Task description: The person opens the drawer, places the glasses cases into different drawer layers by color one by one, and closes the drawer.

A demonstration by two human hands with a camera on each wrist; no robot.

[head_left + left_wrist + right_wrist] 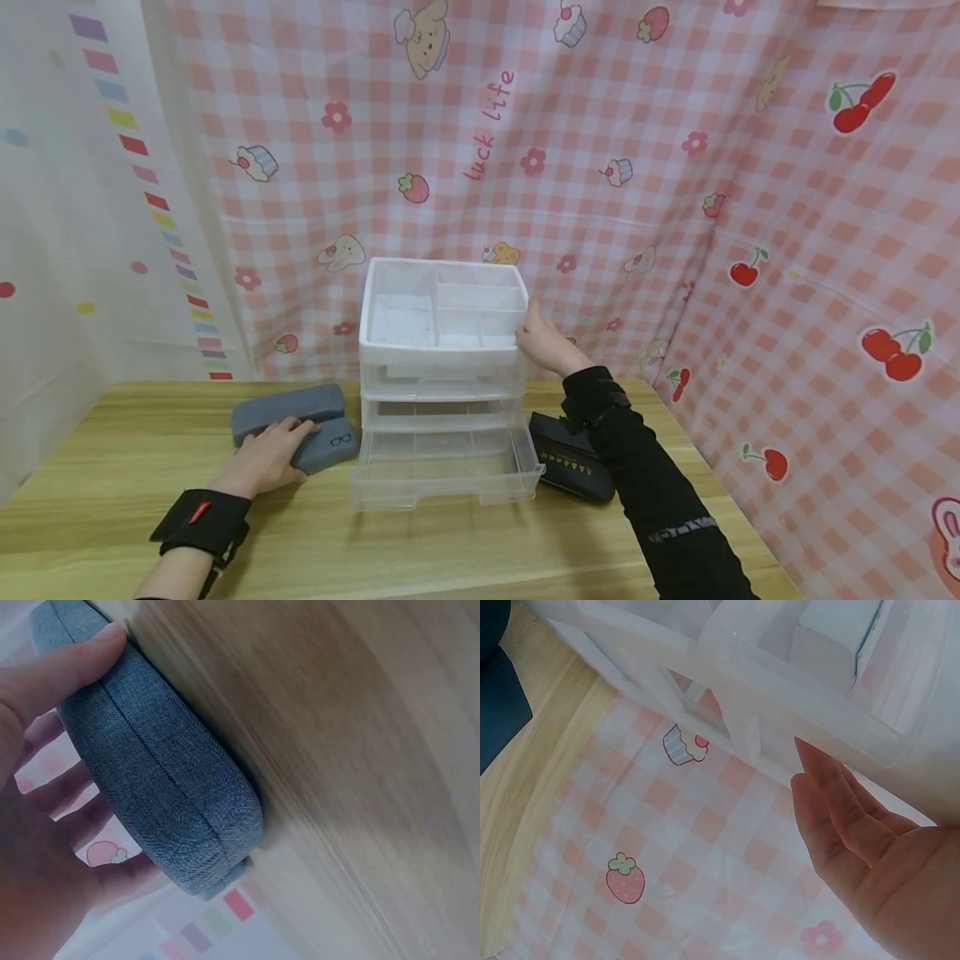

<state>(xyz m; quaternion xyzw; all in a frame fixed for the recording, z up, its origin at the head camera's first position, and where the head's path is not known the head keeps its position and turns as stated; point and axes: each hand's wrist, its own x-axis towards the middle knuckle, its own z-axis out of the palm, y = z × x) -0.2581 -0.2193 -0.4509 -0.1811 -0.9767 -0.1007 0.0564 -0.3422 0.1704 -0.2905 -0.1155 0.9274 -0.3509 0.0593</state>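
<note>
Gripping front glasses case [328, 450] in left hand [264, 452], lengthwise toward two-thirty, with drawer [450, 483] at three o'clock; touching organizer [442, 357] with loose right hand [551, 343].

The one wording that can be read is "luck life" [491, 125], in pink letters slanting upward on the checked cloth [600, 100], above the right fingers [832, 799] and a little to their left. Just right of the left fingers [303, 429], the front gray case [322, 454] bears a small dark glasses sign [341, 439], plain line work. Below the right fingers, the black case [585, 483] carries a row of gold characters [567, 464], too small to make out. Farther down the right sleeve [652, 475], a gray band [682, 529] shows marks that cannot be read.
</note>
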